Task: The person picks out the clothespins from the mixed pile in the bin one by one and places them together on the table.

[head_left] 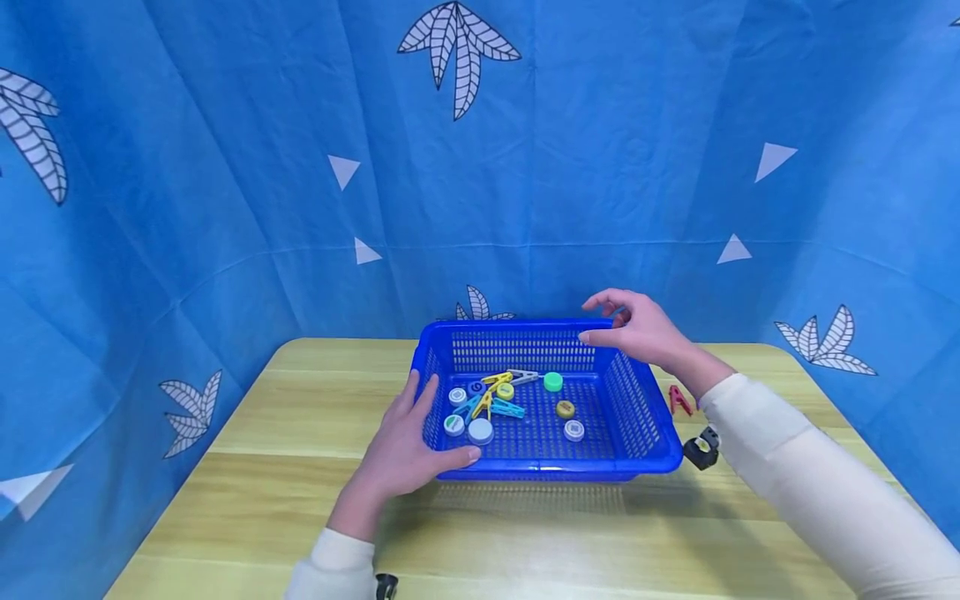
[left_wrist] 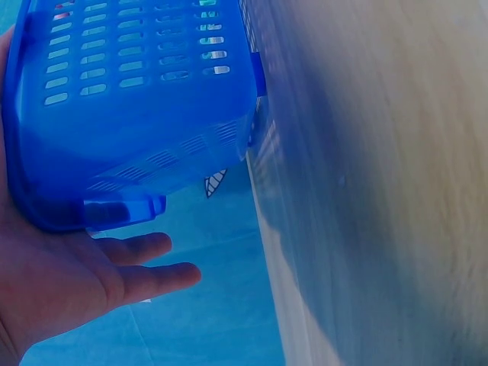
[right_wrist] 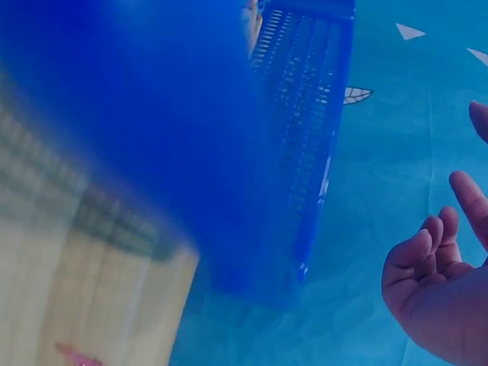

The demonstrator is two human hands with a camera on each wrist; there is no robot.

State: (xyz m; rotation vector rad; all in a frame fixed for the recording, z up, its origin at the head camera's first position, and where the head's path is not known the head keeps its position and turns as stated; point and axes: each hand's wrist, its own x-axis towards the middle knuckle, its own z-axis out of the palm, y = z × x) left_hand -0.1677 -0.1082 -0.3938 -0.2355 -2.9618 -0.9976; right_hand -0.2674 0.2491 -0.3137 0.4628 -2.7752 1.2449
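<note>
Pale right sleeve (head_left: 810, 483) nearest the viewpoint, a black device (head_left: 702, 450) at its wrist; left sleeve (head_left: 333, 571) lower down. Between the two hands: blue plastic basket (head_left: 540, 468), upright, toward the far side of the wooden table (head_left: 277, 500). Whether its whole base touches the wood, cannot tell.

Left hand (head_left: 401, 446) touches the basket's near left corner, fingers straight and spread along the side, thumb at the front rim. Left wrist view shows the corner against the palm, fingertips free beyond it. Right hand (head_left: 647, 331) is raised by the far right corner, fingers loosely bent, thumb apart, holding nothing; right wrist view shows it clear of the rim.

Contents, left half: white cap (head_left: 481, 431), dark blue cap (head_left: 476, 388), yellow clothespins (head_left: 482, 407), light blue clothespins (head_left: 508, 409) and gray clothespin (head_left: 523, 377), loosely heaped. Farther right: green cap (head_left: 552, 382), brownish-yellow cap (head_left: 565, 409).

Red clothespin (head_left: 679, 401) on the table, right of the basket. Blue curtain (head_left: 600, 167) with leaf prints behind.
</note>
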